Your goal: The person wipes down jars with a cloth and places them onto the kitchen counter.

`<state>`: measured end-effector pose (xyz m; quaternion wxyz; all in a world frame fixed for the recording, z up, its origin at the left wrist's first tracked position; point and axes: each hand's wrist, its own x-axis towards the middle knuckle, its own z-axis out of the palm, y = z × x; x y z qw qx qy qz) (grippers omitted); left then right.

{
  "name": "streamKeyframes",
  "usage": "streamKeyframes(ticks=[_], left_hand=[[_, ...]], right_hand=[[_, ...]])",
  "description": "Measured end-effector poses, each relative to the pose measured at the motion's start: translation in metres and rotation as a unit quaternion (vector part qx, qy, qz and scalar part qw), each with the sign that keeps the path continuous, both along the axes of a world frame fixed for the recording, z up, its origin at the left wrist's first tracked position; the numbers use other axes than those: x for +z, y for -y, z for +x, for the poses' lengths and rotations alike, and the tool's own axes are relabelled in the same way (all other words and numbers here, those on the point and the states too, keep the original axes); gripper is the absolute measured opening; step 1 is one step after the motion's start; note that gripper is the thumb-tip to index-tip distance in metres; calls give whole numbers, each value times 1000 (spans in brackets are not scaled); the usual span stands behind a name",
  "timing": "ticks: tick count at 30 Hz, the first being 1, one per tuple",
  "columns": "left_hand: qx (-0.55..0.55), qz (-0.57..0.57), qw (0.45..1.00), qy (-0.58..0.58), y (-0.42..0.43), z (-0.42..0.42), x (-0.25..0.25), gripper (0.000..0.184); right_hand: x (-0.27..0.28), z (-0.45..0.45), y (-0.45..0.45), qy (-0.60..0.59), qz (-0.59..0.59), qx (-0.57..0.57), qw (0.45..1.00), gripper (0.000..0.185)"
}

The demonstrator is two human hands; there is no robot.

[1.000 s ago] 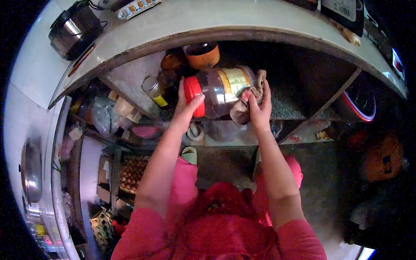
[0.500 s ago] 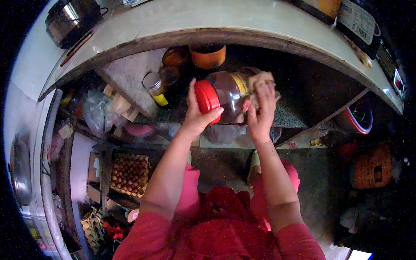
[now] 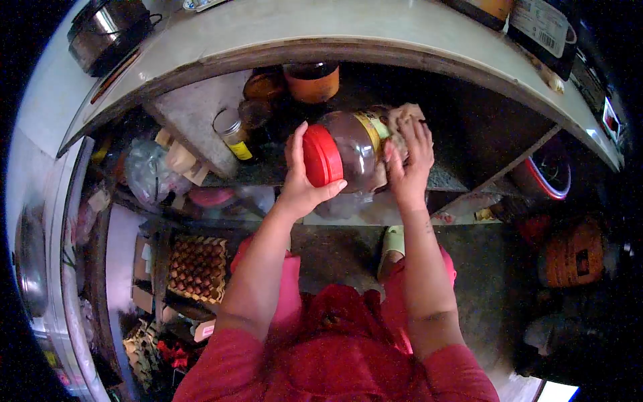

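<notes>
A large clear jar (image 3: 355, 151) with a red lid (image 3: 323, 155) lies sideways in the air before the open cabinet. My left hand (image 3: 303, 177) is closed round the lid, with the thumb on its lower edge. At the jar's base, my right hand (image 3: 410, 161) presses a beige cloth (image 3: 405, 120) against it. A yellow label shows partly beside the cloth. Left of the jar, a small jar with a metal lid (image 3: 232, 130) stands on the cabinet shelf, near an orange container (image 3: 313, 84).
The pale countertop (image 3: 295, 30) curves above the cabinet. A cooker (image 3: 107, 33) stands at the upper left. Trays of eggs (image 3: 197, 268) sit low on the left, below a plastic bag (image 3: 149, 175). At right are a basin (image 3: 549, 175) and an orange container (image 3: 575, 254).
The jar has turned so its lid faces more toward me, and its label is less visible. My right hand has moved with the cloth over the jar's base.
</notes>
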<state>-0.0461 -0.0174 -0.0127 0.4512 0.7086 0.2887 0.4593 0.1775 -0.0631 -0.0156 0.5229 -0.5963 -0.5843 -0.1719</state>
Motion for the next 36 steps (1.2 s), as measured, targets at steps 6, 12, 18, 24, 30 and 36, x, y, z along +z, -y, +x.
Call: streamKeyframes(ticks=[6, 12, 18, 24, 30, 36], left_hand=[[-1, 17, 1000, 3, 1, 2, -2, 119], [6, -26, 1000, 11, 0, 1, -7, 118], [-15, -69, 994, 84, -6, 1, -14, 122], [-1, 37, 999, -27, -7, -5, -15, 122], [28, 196, 969, -150, 9, 4, 7, 116], [44, 299, 925, -231, 18, 12, 12, 132]], right_hand=[[-6, 13, -3, -329, -52, 57, 941, 47], [-14, -13, 3, -102, 18, 5, 995, 58], [4, -66, 31, 29, -32, 158, 986, 61], [24, -55, 31, 123, -50, 197, 971, 54], [13, -9, 14, -2, -51, 11, 999, 46], [-2, 23, 5, -207, -37, 48, 976, 50]])
